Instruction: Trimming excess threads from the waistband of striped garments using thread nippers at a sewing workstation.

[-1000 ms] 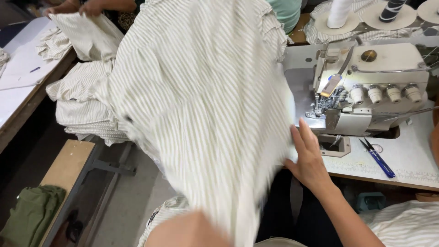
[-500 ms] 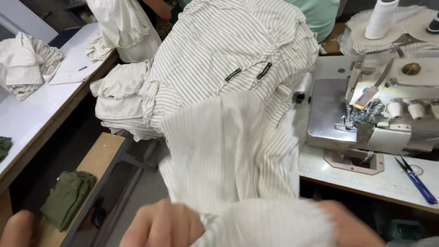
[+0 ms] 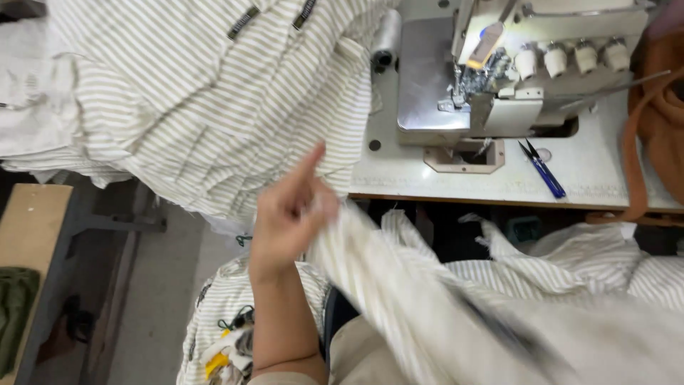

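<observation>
Head view now looks closer down on the desk [image 3: 605,178] than half a second ago: the striped garment [image 3: 399,285], then bunched low between both hands, now stretches blurred from the left hand [image 3: 288,214] down to the lower right. That hand pinches the cloth's edge, forefinger pointing up; the right hand is out of sight. The overlock sewing machine [image 3: 499,78] stands behind, blue snips [image 3: 543,170] beside it, striped pieces [image 3: 199,93] piled left.
</observation>
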